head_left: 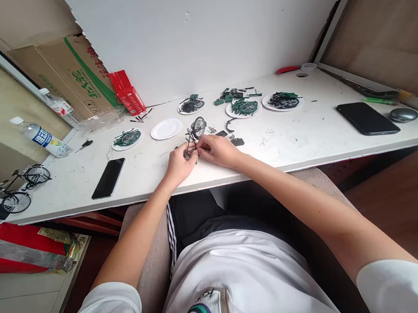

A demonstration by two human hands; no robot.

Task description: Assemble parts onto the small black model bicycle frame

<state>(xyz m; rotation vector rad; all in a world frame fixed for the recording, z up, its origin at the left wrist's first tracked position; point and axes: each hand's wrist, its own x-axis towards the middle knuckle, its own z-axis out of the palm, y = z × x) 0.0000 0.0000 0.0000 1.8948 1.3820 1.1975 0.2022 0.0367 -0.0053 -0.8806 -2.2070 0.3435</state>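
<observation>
A partly built model bicycle (194, 136) with one spoked wheel stands on the white table (291, 144), just beyond my hands. My left hand (179, 165) is closed on its lower frame from the left. From the right, my right hand (219, 150) pinches the same spot with fingertips together. Several loose dark parts lie beside my right hand. Paper plates hold more pieces: an empty plate (166, 128), a plate with a green wheel (127, 138), and plates of dark and green parts (243, 108) farther back.
A black phone (108, 178) lies left of my hands, another phone (367, 118) and a grey mouse (403, 114) at the right. A finished model bicycle (20, 187), two water bottles (41, 136), a cardboard box (69, 76) and a red box (127, 92) stand at the left.
</observation>
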